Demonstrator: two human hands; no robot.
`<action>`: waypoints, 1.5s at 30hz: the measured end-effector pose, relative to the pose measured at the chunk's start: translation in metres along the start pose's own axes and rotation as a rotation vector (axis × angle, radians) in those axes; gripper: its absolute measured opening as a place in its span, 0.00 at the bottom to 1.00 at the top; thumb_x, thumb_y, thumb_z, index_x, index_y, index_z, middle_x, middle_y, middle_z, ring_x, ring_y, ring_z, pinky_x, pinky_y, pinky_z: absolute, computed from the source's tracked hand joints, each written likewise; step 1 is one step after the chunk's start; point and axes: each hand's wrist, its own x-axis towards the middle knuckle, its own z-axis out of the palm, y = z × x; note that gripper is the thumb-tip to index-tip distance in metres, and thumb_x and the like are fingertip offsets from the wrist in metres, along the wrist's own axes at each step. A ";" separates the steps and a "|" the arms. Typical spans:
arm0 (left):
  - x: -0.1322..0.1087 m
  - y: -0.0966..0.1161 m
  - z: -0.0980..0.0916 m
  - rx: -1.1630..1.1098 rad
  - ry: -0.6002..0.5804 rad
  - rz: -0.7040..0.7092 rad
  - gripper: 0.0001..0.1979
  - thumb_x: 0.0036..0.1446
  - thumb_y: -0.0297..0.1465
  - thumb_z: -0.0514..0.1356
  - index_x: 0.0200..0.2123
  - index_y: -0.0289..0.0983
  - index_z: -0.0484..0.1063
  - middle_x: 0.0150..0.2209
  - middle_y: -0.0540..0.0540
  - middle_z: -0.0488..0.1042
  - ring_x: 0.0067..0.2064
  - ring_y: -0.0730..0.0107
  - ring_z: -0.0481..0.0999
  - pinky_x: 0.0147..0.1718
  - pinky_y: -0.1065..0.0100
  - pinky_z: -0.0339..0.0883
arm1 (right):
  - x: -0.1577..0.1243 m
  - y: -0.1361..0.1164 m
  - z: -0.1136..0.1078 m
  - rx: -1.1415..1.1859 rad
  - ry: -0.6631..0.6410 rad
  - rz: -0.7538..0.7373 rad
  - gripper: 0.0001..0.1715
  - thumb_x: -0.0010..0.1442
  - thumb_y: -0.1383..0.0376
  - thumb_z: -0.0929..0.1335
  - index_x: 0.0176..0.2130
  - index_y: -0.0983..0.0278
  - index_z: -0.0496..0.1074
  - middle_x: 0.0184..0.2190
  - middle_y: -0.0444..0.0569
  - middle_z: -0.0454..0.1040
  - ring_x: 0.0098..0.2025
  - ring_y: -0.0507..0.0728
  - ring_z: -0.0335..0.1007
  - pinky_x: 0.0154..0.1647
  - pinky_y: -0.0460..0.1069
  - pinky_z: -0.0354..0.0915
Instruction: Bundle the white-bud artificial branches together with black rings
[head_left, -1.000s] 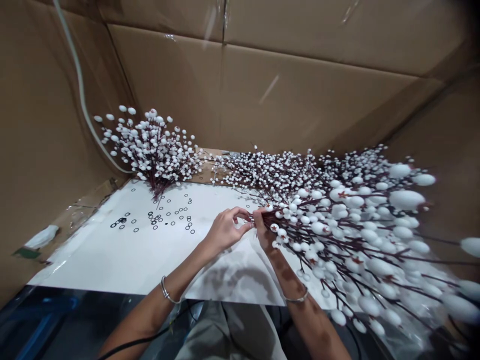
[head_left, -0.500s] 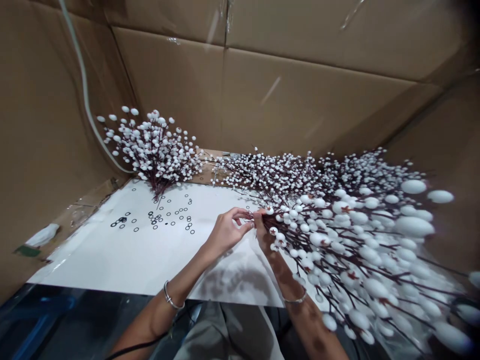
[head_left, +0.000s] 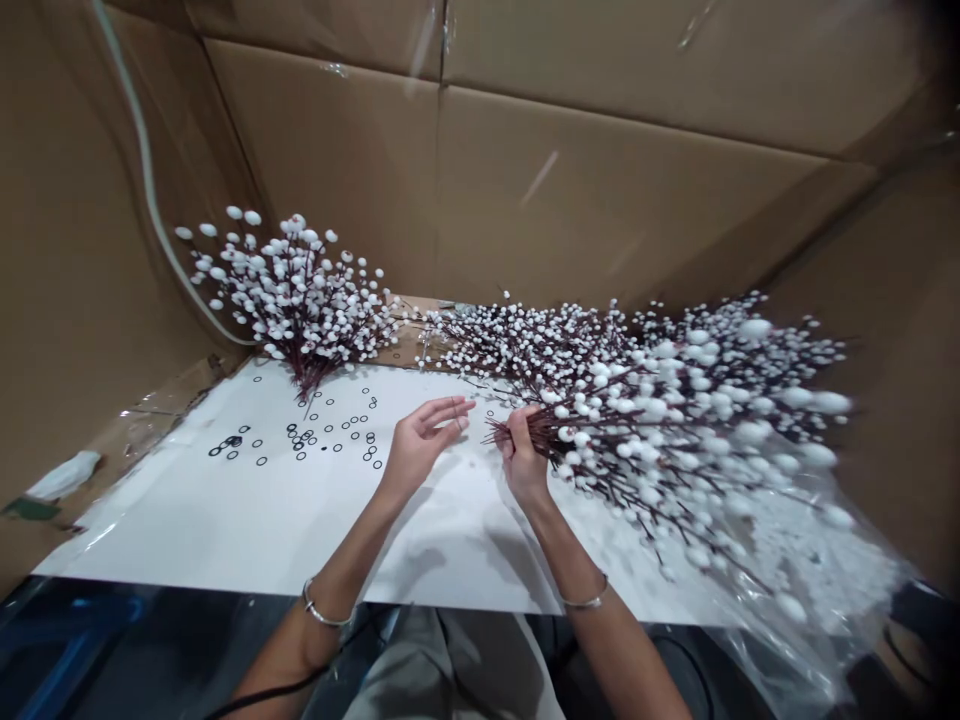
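Observation:
My right hand (head_left: 526, 460) is closed around the dark red stems (head_left: 544, 432) of a bundle of artificial berry branches (head_left: 660, 420). The cut stem ends stick out to the left of the fist, and the white berries fan out to the right. Apart from those ends, my left hand (head_left: 425, 440) hovers over the white board with its fingers stretched out and the thumb apart. A thin dark line crosses near its fingertips, too fine to make out for certain. Small black rings (head_left: 307, 437) lie scattered on the board to the left of this hand.
Another berry bundle (head_left: 296, 300) stands at the back left of the white board (head_left: 225, 530). More branches (head_left: 517, 340) lie along the back. Clear plastic wrapping (head_left: 810, 570) is at the right. Cardboard walls (head_left: 600, 200) enclose the board, and a white cable (head_left: 146, 170) hangs at left.
My left hand has drawn away leftward from the stem ends. My right hand has turned, now wrapping the stems in a fist, and the bundle's berries have swung up and away from me.

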 end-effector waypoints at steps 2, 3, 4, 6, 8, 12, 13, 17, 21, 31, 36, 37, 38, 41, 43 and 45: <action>0.007 -0.006 0.001 -0.246 0.030 -0.065 0.22 0.55 0.42 0.66 0.49 0.36 0.72 0.55 0.36 0.76 0.55 0.57 0.76 0.50 0.59 0.71 | 0.006 0.003 0.009 0.230 0.030 0.028 0.27 0.57 0.41 0.67 0.30 0.59 0.58 0.18 0.34 0.51 0.15 0.46 0.45 0.17 0.45 0.51; 0.011 -0.010 0.004 -0.352 0.052 -0.087 0.22 0.55 0.43 0.65 0.49 0.36 0.71 0.57 0.36 0.74 0.56 0.57 0.76 0.51 0.59 0.71 | 0.005 0.003 0.012 0.320 0.027 0.046 0.28 0.55 0.42 0.70 0.29 0.59 0.56 0.18 0.33 0.50 0.15 0.46 0.43 0.17 0.45 0.49; 0.014 -0.014 0.009 -0.433 0.080 -0.095 0.22 0.56 0.43 0.65 0.49 0.36 0.71 0.58 0.36 0.73 0.56 0.58 0.75 0.52 0.60 0.70 | 0.003 0.003 0.013 0.387 0.008 0.063 0.28 0.54 0.44 0.72 0.29 0.60 0.56 0.18 0.33 0.51 0.15 0.45 0.43 0.17 0.45 0.48; 0.020 -0.020 0.022 -0.542 0.124 -0.082 0.21 0.58 0.43 0.63 0.50 0.37 0.70 0.59 0.37 0.72 0.57 0.60 0.75 0.54 0.61 0.69 | -0.002 0.003 0.014 0.431 -0.047 0.080 0.26 0.56 0.47 0.72 0.29 0.60 0.57 0.17 0.33 0.52 0.15 0.45 0.44 0.18 0.45 0.46; 0.023 -0.021 0.035 -0.614 0.139 -0.069 0.18 0.60 0.41 0.62 0.50 0.37 0.70 0.58 0.39 0.73 0.56 0.62 0.75 0.55 0.63 0.68 | -0.007 0.004 0.015 0.434 -0.097 0.094 0.24 0.58 0.49 0.71 0.28 0.61 0.58 0.16 0.34 0.53 0.16 0.46 0.44 0.19 0.45 0.45; 0.025 -0.016 0.049 -0.698 0.149 -0.065 0.16 0.61 0.39 0.61 0.48 0.36 0.71 0.56 0.39 0.75 0.54 0.63 0.77 0.51 0.67 0.70 | -0.009 0.007 0.017 0.380 -0.154 0.126 0.24 0.59 0.48 0.70 0.27 0.61 0.60 0.16 0.35 0.54 0.16 0.46 0.45 0.19 0.46 0.46; 0.025 -0.015 0.050 -0.714 0.150 -0.063 0.16 0.60 0.39 0.62 0.48 0.36 0.72 0.55 0.39 0.75 0.53 0.63 0.77 0.50 0.67 0.70 | -0.009 0.008 0.018 0.358 -0.160 0.127 0.24 0.59 0.48 0.70 0.27 0.61 0.60 0.15 0.35 0.54 0.17 0.46 0.45 0.19 0.46 0.47; 0.024 -0.014 0.051 -0.747 0.124 -0.053 0.16 0.58 0.39 0.64 0.46 0.35 0.74 0.52 0.39 0.77 0.50 0.63 0.78 0.46 0.68 0.71 | -0.010 0.011 0.017 0.288 -0.169 0.121 0.24 0.59 0.48 0.70 0.25 0.61 0.61 0.15 0.36 0.54 0.18 0.47 0.47 0.20 0.47 0.47; 0.027 -0.013 0.053 -0.744 0.124 -0.054 0.17 0.57 0.40 0.65 0.45 0.36 0.75 0.51 0.41 0.79 0.48 0.65 0.78 0.44 0.70 0.70 | -0.011 0.013 0.018 0.250 -0.167 0.135 0.25 0.58 0.48 0.70 0.24 0.61 0.60 0.15 0.37 0.54 0.18 0.48 0.48 0.20 0.47 0.47; 0.030 -0.015 0.046 -0.637 0.025 0.005 0.17 0.57 0.42 0.64 0.44 0.38 0.75 0.47 0.43 0.81 0.46 0.67 0.78 0.45 0.68 0.66 | -0.011 0.012 0.015 0.292 -0.238 0.073 0.21 0.63 0.52 0.68 0.26 0.61 0.60 0.14 0.35 0.55 0.17 0.48 0.48 0.22 0.47 0.48; 0.041 -0.007 0.027 -0.363 0.084 0.220 0.15 0.61 0.43 0.61 0.43 0.38 0.75 0.43 0.43 0.82 0.50 0.64 0.77 0.49 0.65 0.62 | -0.010 0.006 0.009 0.204 -0.318 0.085 0.20 0.63 0.53 0.68 0.27 0.61 0.62 0.13 0.35 0.58 0.15 0.47 0.49 0.21 0.47 0.47; 0.042 -0.004 0.026 -0.325 0.082 0.258 0.14 0.61 0.42 0.60 0.43 0.38 0.75 0.42 0.43 0.82 0.49 0.64 0.77 0.49 0.64 0.62 | -0.010 0.004 0.009 0.184 -0.350 0.077 0.21 0.63 0.53 0.68 0.26 0.61 0.62 0.13 0.35 0.58 0.15 0.47 0.50 0.21 0.47 0.48; 0.042 -0.001 0.026 -0.296 0.064 0.285 0.14 0.61 0.42 0.60 0.42 0.38 0.75 0.41 0.43 0.82 0.49 0.64 0.78 0.50 0.64 0.62 | -0.010 0.003 0.008 0.163 -0.383 0.064 0.21 0.64 0.53 0.68 0.26 0.61 0.62 0.13 0.35 0.57 0.15 0.47 0.50 0.21 0.48 0.48; 0.040 0.004 0.031 -0.253 -0.005 0.314 0.12 0.62 0.40 0.61 0.42 0.38 0.75 0.40 0.42 0.82 0.47 0.63 0.79 0.50 0.63 0.63 | -0.010 0.001 0.007 0.097 -0.444 0.019 0.21 0.65 0.54 0.67 0.25 0.62 0.62 0.13 0.36 0.57 0.16 0.47 0.51 0.22 0.48 0.49; 0.038 0.005 0.034 -0.252 -0.019 0.316 0.11 0.62 0.39 0.60 0.41 0.38 0.75 0.40 0.43 0.82 0.46 0.63 0.79 0.50 0.63 0.64 | -0.010 0.001 0.007 0.079 -0.444 0.003 0.21 0.66 0.55 0.67 0.25 0.62 0.62 0.14 0.36 0.57 0.16 0.47 0.52 0.22 0.48 0.49; 0.037 0.004 0.036 -0.267 -0.012 0.319 0.10 0.63 0.38 0.60 0.41 0.38 0.75 0.40 0.43 0.82 0.46 0.64 0.79 0.50 0.63 0.64 | -0.010 0.003 0.008 0.084 -0.440 -0.005 0.21 0.66 0.55 0.67 0.25 0.62 0.62 0.14 0.36 0.57 0.17 0.47 0.52 0.22 0.48 0.49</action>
